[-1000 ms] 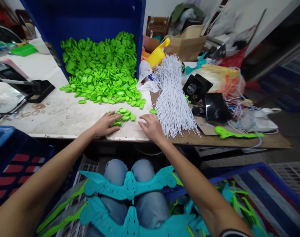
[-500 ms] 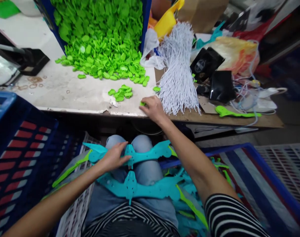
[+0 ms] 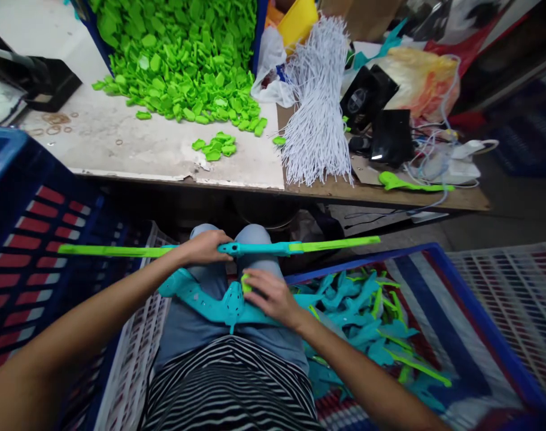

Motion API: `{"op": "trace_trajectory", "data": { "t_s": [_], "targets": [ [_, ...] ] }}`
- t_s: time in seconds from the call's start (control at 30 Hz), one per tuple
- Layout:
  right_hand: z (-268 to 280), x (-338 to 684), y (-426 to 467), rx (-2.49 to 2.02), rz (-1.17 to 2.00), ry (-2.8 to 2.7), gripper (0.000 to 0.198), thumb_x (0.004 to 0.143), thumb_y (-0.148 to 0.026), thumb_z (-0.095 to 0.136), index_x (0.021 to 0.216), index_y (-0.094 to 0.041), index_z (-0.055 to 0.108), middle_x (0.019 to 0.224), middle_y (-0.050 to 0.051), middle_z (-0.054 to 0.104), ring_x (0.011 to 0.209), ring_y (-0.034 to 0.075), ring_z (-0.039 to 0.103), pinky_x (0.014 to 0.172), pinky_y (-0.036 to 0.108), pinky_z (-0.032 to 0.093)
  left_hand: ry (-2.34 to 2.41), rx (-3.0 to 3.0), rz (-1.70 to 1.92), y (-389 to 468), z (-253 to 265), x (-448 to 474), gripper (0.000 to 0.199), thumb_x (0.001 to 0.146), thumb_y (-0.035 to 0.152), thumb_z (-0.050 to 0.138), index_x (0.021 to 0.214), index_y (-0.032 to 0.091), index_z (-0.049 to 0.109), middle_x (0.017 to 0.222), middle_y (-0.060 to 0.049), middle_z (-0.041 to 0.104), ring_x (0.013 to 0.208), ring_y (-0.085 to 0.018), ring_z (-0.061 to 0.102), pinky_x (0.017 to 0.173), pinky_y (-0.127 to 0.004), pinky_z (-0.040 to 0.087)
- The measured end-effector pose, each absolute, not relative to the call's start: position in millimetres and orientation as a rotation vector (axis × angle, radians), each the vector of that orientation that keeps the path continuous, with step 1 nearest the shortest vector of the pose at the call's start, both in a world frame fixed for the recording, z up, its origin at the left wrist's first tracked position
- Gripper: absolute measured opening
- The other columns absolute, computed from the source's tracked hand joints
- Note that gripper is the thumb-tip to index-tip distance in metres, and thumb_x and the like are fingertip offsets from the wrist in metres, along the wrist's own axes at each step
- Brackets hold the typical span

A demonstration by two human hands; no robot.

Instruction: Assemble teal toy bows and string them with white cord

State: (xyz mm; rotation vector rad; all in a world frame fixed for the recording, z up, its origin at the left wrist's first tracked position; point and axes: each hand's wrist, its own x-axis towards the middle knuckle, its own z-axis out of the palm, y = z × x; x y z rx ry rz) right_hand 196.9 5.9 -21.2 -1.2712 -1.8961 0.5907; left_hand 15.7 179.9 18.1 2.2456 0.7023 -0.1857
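Note:
My left hand (image 3: 205, 246) grips a long turquoise plastic part (image 3: 266, 248) with a lime-green arm at each end, held edge-on above my knees. A second turquoise part (image 3: 199, 302) lies across my lap, its raised middle piece facing up. My right hand (image 3: 273, 297) pinches a small green plastic piece (image 3: 246, 284) just above and beside that middle piece. Whether the small piece touches it I cannot tell. More small green pieces (image 3: 215, 146) sit in a little group on the table ahead.
A blue bin spills a large heap of green pieces (image 3: 183, 90) onto the table (image 3: 138, 152). Right of it lies a bundle of white cords (image 3: 315, 114). A blue crate (image 3: 17, 173) stands at left; finished-looking turquoise parts (image 3: 358, 323) fill a lined crate at right.
My right hand has come back from the table edge to my lap with a small green piece. My left hand has tipped the upper turquoise part edge-on and moved it slightly away.

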Motion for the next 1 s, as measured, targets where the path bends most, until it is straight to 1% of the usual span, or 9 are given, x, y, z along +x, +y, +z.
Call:
{"op": "trace_trajectory", "data": {
  "t_s": [0.13,0.2,0.3,0.37,0.47,0.7,0.83,0.9,1.0],
  "targets": [
    [-23.3,173.6,-26.6,-1.189,0.914,-1.851,0.025,0.088,-0.034,0.057,0.107,-0.018,0.062,0.109,0.010,0.068,0.102,0.016,0.065,0.086,0.030,0.055,0.769,1.877,-0.212,196.5,17.1,24.2,0.043,0.070,0.046,0.065,0.099,0.014,0.063,0.083,-0.003,0.067,0.076,-0.019,0.060,0.067,-0.025,0.044],
    [-21.5,172.4,-19.8,-1.172,0.807,-1.873,0.025,0.088,-0.031,0.058,0.108,-0.018,0.062,0.109,0.011,0.068,0.103,0.018,0.064,0.087,0.033,0.055,0.777,1.688,-0.198,197.9,11.0,26.6,0.047,0.067,0.052,0.067,0.092,0.013,0.063,0.080,-0.003,0.066,0.072,-0.018,0.060,0.065,-0.025,0.044],
    [-22.6,180.5,12.5,-1.238,0.420,-1.916,0.025,0.088,-0.026,0.057,0.111,-0.017,0.062,0.114,0.013,0.066,0.109,0.022,0.060,0.092,0.041,0.051,0.746,1.429,-0.213,198.4,1.6,28.1,0.054,0.060,0.060,0.071,0.083,0.012,0.064,0.074,-0.003,0.066,0.066,-0.016,0.060,0.064,-0.027,0.045],
    [-28.1,187.4,37.4,-1.283,0.230,-1.955,0.025,0.088,-0.025,0.055,0.111,-0.016,0.063,0.116,0.013,0.066,0.111,0.024,0.058,0.092,0.044,0.050,0.748,1.320,-0.216,199.6,-3.7,28.4,0.060,0.054,0.063,0.074,0.083,0.011,0.064,0.071,-0.003,0.065,0.060,-0.015,0.058,0.061,-0.027,0.046],
    [-40.4,193.1,63.2,-1.272,0.096,-2.061,0.025,0.090,-0.027,0.053,0.109,-0.016,0.065,0.114,0.013,0.067,0.113,0.025,0.057,0.090,0.044,0.049,0.761,1.256,-0.208,202.4,-10.6,28.4,0.065,0.050,0.064,0.076,0.084,0.010,0.065,0.064,-0.002,0.064,0.054,-0.014,0.057,0.056,-0.028,0.045],
    [-54.7,196.9,72.2,-1.226,0.140,-2.118,0.026,0.092,-0.031,0.050,0.110,-0.020,0.065,0.116,0.010,0.067,0.121,0.022,0.052,0.095,0.043,0.045,0.745,1.198,-0.179,205.9,-20.1,27.6,0.059,0.056,0.063,0.074,0.079,0.009,0.064,0.059,-0.004,0.063,0.050,-0.015,0.056,0.053,-0.029,0.045],
    [-55.0,202.4,74.8,-1.301,0.259,-2.013,0.024,0.087,-0.039,0.056,0.101,-0.023,0.068,0.119,0.008,0.064,0.127,0.025,0.044,0.101,0.047,0.039,0.731,1.297,-0.166,205.1,-17.2,29.0,0.058,0.056,0.062,0.073,0.080,0.010,0.065,0.060,-0.003,0.061,0.053,-0.015,0.055,0.056,-0.028,0.043],
    [-53.2,204.2,77.3,-1.401,0.353,-1.934,0.031,0.081,-0.045,0.062,0.103,-0.023,0.066,0.122,0.009,0.060,0.124,0.027,0.046,0.101,0.047,0.039,0.738,1.448,-0.154,203.3,-15.0,31.0,0.053,0.055,0.058,0.075,0.075,0.011,0.064,0.059,-0.001,0.059,0.054,-0.014,0.053,0.055,-0.026,0.040],
    [-47.5,204.4,83.2,-1.562,0.501,-1.892,0.063,0.071,-0.050,0.071,0.124,-0.021,0.053,0.122,0.012,0.060,0.117,0.028,0.052,0.097,0.047,0.040,0.835,1.642,-0.155,200.0,-12.5,35.6,0.046,0.056,0.056,0.073,0.065,0.013,0.060,0.053,0.002,0.053,0.053,-0.013,0.050,0.052,-0.024,0.033]
  ]
}}
